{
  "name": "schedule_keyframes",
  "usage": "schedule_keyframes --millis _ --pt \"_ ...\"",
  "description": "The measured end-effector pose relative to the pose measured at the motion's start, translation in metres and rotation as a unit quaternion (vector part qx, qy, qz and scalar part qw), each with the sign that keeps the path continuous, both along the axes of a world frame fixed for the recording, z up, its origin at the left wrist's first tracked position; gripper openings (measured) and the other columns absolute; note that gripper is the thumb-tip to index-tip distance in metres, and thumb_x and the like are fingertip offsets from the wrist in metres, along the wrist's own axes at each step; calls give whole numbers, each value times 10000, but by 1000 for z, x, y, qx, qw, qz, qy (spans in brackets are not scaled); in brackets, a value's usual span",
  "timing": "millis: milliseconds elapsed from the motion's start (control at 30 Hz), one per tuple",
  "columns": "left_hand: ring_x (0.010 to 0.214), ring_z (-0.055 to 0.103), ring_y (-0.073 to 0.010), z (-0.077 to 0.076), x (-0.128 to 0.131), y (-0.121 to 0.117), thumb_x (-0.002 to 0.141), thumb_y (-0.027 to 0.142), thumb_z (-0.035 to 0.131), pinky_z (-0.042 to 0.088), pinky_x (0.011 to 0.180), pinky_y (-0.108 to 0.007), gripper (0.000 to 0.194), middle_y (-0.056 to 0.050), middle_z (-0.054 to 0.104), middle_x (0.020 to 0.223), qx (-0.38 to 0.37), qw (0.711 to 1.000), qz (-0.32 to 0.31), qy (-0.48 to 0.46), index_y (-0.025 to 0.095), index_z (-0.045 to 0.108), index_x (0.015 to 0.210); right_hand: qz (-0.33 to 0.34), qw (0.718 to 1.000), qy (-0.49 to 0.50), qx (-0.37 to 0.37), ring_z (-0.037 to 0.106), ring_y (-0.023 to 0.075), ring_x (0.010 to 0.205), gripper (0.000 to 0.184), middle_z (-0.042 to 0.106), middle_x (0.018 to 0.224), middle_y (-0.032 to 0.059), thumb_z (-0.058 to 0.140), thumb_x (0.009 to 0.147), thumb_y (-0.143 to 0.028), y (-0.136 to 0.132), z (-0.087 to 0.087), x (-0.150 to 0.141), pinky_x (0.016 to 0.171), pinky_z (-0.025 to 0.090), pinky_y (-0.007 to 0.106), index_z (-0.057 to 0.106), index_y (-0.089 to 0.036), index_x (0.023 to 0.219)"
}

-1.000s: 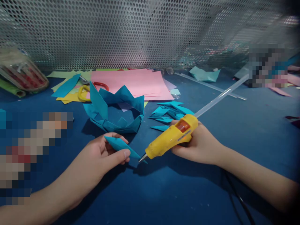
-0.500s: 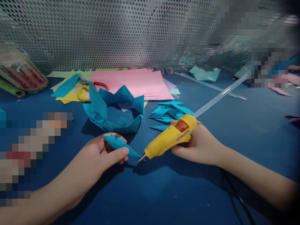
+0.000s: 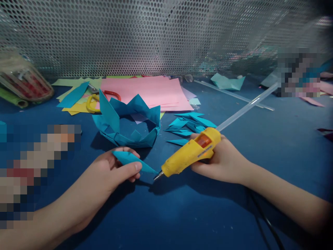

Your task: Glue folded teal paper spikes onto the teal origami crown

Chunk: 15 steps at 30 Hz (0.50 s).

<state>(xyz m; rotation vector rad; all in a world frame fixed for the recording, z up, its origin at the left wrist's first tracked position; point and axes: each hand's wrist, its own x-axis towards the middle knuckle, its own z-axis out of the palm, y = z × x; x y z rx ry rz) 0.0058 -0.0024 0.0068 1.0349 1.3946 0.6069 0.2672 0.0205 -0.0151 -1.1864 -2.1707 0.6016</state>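
Between the thumb and fingers of my left hand (image 3: 122,170) is a narrow folded piece of blue paper (image 3: 130,159), its pointed end toward the right. My right hand (image 3: 218,158) is wrapped round a yellow hot glue gun (image 3: 192,152) with a long clear glue stick (image 3: 241,111) sticking out of its back. The gun's metal nozzle is at the paper's tip; whether they touch I cannot tell. Just behind my left hand stands a ring of folded blue paper points (image 3: 130,139), one point rising tall at its left. Several folded blue pieces (image 3: 189,123) lie beyond my right hand.
Pink paper sheets (image 3: 156,92) lie at the back, with scissors (image 3: 93,102) with yellow and red handles at their left. A clear jar (image 3: 28,80) stands far left. Another glue stick (image 3: 234,94) and a pale folded paper (image 3: 227,82) lie back right. A black cord (image 3: 265,218) runs below my right arm.
The blue paper in my left hand has tilted slightly, its tip rising a little. The glue gun has shifted very slightly to the right. Both grips are the same.
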Motion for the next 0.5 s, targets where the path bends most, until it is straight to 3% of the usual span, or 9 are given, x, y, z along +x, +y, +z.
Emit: schedule_keyframes --millis 167,333,500 --pt "699 583 -185 0 0 0 723 392 737 462 692 -307 201 31 658 696 2 1000 -1 -2 233 654 813 39 999 15 29 546 93 445 90 547 554 -49 568 726 -208 -1 2 0 447 459 193 497 -222 672" --pt "694 585 -182 1 0 0 708 393 743 464 697 -305 204 38 643 673 2 1000 4 -1 231 643 785 35 994 16 98 553 96 443 108 557 572 -50 607 719 -214 0 4 3 435 436 199 500 -225 725" --pt "688 572 -174 1 -1 1 721 385 737 462 708 -304 185 44 638 674 -1 1000 1 -2 237 642 779 29 993 -15 113 571 108 439 145 575 564 -50 611 762 -240 0 2 4 416 442 199 469 -233 735"
